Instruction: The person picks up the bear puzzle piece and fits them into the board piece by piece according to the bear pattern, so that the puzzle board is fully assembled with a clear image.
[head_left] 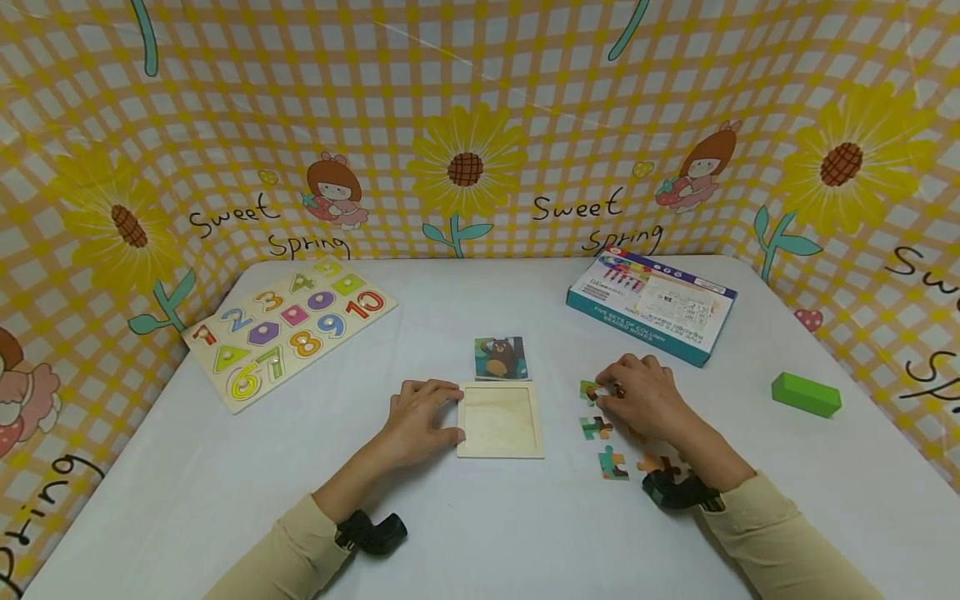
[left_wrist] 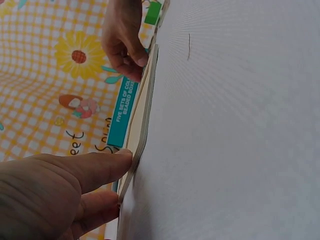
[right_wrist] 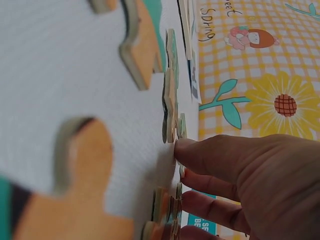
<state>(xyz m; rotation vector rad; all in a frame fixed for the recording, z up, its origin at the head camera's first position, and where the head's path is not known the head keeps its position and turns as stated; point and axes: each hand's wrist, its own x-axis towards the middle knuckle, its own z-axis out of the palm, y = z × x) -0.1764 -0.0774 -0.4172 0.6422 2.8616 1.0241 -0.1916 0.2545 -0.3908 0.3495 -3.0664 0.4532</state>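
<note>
My left hand point(head_left: 416, 421) rests at the left edge of a shallow square wooden puzzle tray point(head_left: 498, 457), thumb near the lower corner and fingertips near the upper one. The left wrist view has that thumb along the tray's rim point(left_wrist: 145, 117). To the right, my right hand point(head_left: 645, 396) reaches down over loose jigsaw pieces, its thumb and fingertips around the edges of a green-and-brown piece point(head_left: 587, 392). Nearer me lie another piece point(head_left: 595, 428) and a teal-and-orange one point(head_left: 612, 463). An orange-brown piece point(head_left: 656, 464) is partly hidden beneath my wrist.
A bear picture card point(head_left: 501, 358) lies just beyond the tray. A number-and-shape board point(head_left: 292, 329) is at the back left. A boxed bead set point(head_left: 652, 304) sits at the back right, with a green block point(head_left: 806, 395) farther right. A checked cloth point(head_left: 465, 83) hangs behind the table.
</note>
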